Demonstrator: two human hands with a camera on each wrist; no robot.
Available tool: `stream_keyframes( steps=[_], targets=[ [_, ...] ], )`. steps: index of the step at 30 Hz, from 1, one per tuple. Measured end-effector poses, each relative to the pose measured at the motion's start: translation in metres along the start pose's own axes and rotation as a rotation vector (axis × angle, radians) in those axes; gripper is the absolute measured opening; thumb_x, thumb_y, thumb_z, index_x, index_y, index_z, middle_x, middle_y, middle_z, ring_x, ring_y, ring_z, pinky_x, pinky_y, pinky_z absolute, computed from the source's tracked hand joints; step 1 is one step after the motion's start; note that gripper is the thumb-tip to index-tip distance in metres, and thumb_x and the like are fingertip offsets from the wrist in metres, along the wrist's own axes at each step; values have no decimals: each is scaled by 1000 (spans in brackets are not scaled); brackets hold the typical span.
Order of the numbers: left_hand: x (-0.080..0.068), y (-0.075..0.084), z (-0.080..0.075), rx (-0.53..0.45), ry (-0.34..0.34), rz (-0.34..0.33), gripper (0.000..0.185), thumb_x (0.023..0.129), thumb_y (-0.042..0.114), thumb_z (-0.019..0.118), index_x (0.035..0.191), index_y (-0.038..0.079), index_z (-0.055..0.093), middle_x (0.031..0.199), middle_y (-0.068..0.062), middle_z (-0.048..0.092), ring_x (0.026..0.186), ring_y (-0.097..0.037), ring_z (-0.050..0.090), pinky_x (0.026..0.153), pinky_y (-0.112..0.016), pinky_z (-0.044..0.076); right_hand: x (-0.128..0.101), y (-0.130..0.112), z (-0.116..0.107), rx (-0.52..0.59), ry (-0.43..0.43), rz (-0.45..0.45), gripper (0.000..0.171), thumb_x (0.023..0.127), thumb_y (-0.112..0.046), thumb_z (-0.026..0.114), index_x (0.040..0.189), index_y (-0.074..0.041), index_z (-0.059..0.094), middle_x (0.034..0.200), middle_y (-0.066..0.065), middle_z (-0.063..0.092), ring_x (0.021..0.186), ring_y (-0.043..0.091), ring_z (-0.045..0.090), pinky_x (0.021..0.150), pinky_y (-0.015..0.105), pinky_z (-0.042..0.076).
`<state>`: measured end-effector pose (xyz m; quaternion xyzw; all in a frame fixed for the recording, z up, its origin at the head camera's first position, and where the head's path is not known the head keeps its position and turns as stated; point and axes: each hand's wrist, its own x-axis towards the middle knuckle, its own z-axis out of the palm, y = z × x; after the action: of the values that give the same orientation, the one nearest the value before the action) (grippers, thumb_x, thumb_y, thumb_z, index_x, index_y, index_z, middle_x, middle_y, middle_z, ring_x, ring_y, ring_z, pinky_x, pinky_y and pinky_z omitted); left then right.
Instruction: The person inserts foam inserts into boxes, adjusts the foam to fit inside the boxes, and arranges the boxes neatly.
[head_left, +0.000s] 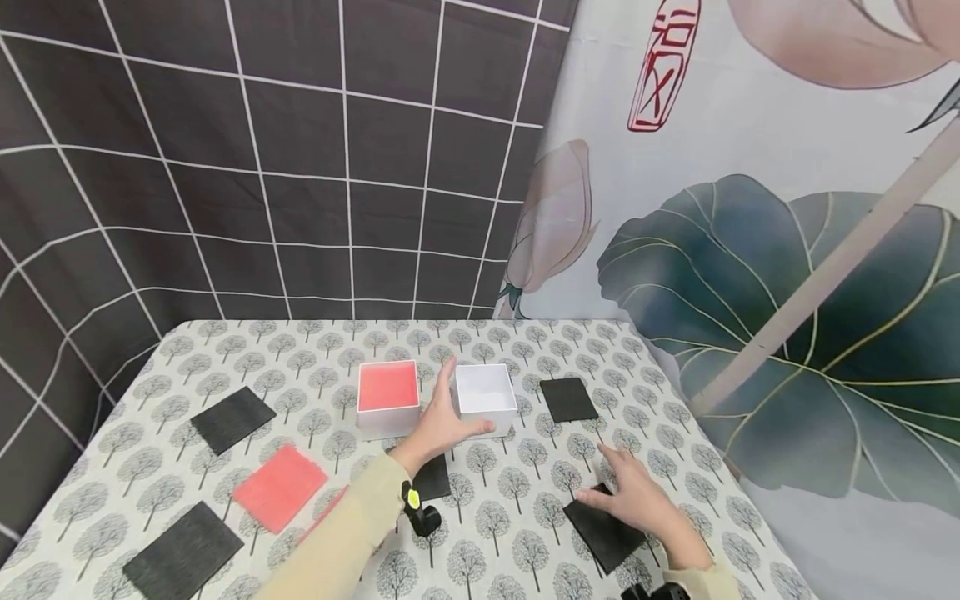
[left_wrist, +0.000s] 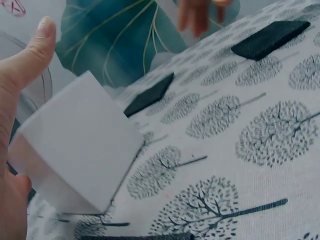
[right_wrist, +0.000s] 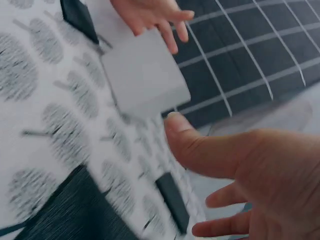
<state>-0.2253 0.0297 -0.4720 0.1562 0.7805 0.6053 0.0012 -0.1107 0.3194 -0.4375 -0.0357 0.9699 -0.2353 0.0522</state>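
Observation:
A white open box (head_left: 486, 408) with a bare white inside stands near the middle of the table. My left hand (head_left: 441, 423) is at its left side, thumb across the front and fingers pointing up, not curled round it. From the left wrist view the box (left_wrist: 82, 145) appears beside the spread hand (left_wrist: 17, 95); whether they touch I cannot tell. My right hand (head_left: 633, 492) hovers with fingers extended over a black folded cloth (head_left: 606, 533), holding nothing. Left of the white box stands a similar box (head_left: 387, 408) with red material inside.
Another black square (head_left: 568, 400) lies right of the boxes, and one (head_left: 432, 478) is partly under my left wrist. At left are a red cloth (head_left: 280, 488) and two black pieces (head_left: 233, 418). A grid-patterned curtain (head_left: 292, 208) hangs behind the table.

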Motion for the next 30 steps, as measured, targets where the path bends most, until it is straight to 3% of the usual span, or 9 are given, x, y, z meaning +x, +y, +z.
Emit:
stream_keyframes(
  steps=[3, 9, 14, 20, 25, 30],
  targets=[
    [3, -6, 2, 6, -6, -8, 127, 57, 29, 88, 149, 22, 0, 150, -13, 19, 131, -34, 29, 107, -57, 20, -11, 12, 8, -26, -19, 58, 93, 72, -46, 75, 134, 11, 36, 128, 40, 37, 117, 57, 34, 92, 66, 35],
    [9, -19, 2, 56, 18, -5, 132, 54, 35, 89, 149, 15, 0, 150, -19, 16, 133, -37, 25, 107, -56, 22, -30, 24, 24, -4, -40, 142, 102, 70, -48, 75, 134, 17, 29, 130, 42, 27, 120, 60, 22, 92, 70, 28],
    [12, -28, -2, 91, -30, -27, 132, 56, 39, 88, 148, 13, -2, 151, -20, 9, 136, -37, 18, 109, -54, 19, -40, 25, 32, -41, -52, 158, 111, 65, -52, 77, 133, 20, 25, 131, 44, 22, 122, 60, 18, 92, 70, 27],
    [9, -33, -10, 9, -99, -98, 130, 59, 31, 88, 148, 11, -5, 149, -22, 13, 121, -39, 41, 104, -50, 32, -43, 21, 39, -99, -32, 115, 121, 56, -58, 79, 131, 21, 28, 132, 42, 23, 123, 58, 19, 96, 67, 27],
    [13, -32, -10, -100, -106, -122, 126, 60, 23, 87, 147, 6, -2, 147, -24, 18, 125, -41, 37, 107, -47, 29, -43, 23, 40, -133, -12, 114, 120, 53, -59, 80, 129, 20, 32, 132, 40, 26, 122, 56, 23, 96, 64, 29],
    [16, -30, -4, -156, -123, -117, 119, 60, 16, 87, 147, 6, 6, 139, -19, 31, 122, -36, 42, 106, -45, 32, -46, 27, 38, -120, 1, 119, 113, 53, -57, 81, 126, 17, 38, 131, 39, 28, 120, 54, 27, 94, 64, 32]
  ],
)
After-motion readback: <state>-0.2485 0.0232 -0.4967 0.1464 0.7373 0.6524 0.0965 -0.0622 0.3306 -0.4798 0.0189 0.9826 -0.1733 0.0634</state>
